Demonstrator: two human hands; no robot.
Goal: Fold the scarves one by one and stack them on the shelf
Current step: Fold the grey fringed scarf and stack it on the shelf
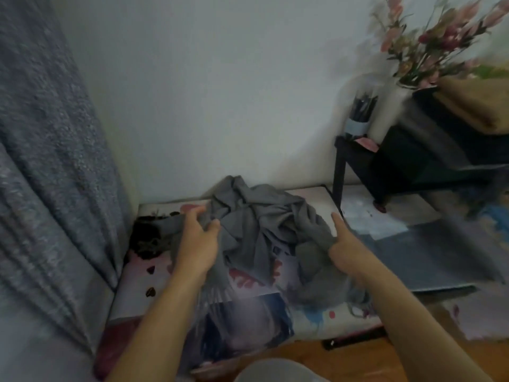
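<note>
Scarf, grey and crumpled, heaped on a patterned mat on the floor near the wall, at the pick-up stage before any fold is made. Left hand has its grip clenched on a bunch of cloth at the heap's left edge, thumb and fingers pinching the fabric. Right hand touches the heap's right edge, forefinger straight; whether its lower fingers hold cloth cannot be told. The scarf thus lies between the two hands, its bulk toward the wall. Judged next move: lift and spread the cloth to find its edges, which calls for a firm hold on both sides. Dark shelf unit stands to the right, well apart.
</note>
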